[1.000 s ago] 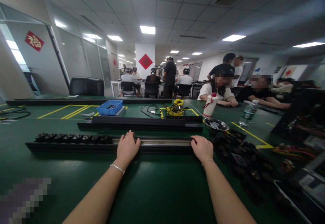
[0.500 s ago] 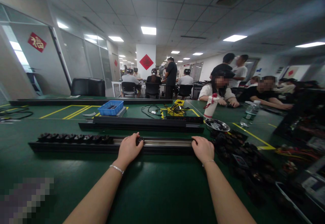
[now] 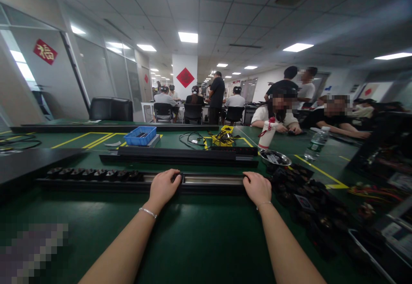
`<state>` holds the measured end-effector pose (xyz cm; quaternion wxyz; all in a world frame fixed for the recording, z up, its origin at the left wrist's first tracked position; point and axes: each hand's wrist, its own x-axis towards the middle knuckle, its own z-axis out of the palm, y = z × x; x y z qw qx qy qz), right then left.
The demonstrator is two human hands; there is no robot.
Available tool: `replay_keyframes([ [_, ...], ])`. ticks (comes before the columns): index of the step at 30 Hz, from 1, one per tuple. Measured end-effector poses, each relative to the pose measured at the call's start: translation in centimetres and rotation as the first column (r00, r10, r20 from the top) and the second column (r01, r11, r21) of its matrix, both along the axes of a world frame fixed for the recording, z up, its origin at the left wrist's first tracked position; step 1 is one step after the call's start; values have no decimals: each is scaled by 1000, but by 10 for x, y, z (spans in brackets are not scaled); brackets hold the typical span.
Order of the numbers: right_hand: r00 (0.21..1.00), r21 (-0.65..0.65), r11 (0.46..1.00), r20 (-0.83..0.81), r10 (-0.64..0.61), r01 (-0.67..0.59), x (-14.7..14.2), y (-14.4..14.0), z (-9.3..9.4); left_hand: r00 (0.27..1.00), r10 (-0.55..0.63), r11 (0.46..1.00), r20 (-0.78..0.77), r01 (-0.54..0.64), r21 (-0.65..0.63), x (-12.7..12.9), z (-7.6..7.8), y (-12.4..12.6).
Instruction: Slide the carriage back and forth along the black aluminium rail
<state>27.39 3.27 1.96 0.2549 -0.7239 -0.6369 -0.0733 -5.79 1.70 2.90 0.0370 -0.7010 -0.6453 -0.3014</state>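
Observation:
A long black rail (image 3: 212, 188) with a silvery channel lies across the green table before me. Several black socket-like modules (image 3: 99, 173) sit in a row along its left part. My left hand (image 3: 164, 187) is closed over the rail's middle, thumb and fingers around a small black module (image 3: 182, 178) that is mostly hidden. At the rail's right end, my right hand (image 3: 258, 187) is closed with its fingertips on the rail's edge. The undersides of both hands cannot be seen.
Behind lie another black rail (image 3: 180, 157), a blue basket (image 3: 140, 136) and yellow-black cables (image 3: 223, 137). To the right are a metal dish (image 3: 275, 158), a white bottle (image 3: 267, 134), a water bottle (image 3: 317, 144) and piled black parts (image 3: 309, 202). A dark panel (image 3: 28, 164) juts in from the left.
A dark flat panel has come into view at the left, over the rail's left end. My hands stay nearly in place, the left one shifting very slightly.

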Motion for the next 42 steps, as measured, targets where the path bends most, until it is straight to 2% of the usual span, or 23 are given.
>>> replay_keyframes([
  [16, 1000, 1, 1000, -15, -4, 4, 0, 0, 2, 998, -49, 999, -36, 49, -5, 1, -2, -2],
  [29, 999, 13, 1000, -42, -27, 27, 3, 3, 0, 990, -93, 994, -103, 99, 48, 2, -7, -2],
  [36, 998, -12, 999, -52, -35, 35, 3, 3, 2, 987, -45, 997, -152, 54, 52, 5, -9, -2],
  [42, 998, -21, 999, -55, -36, 35, 2, 2, 3, 978, -71, 995, -198, 85, 61, 5, -10, -2],
])
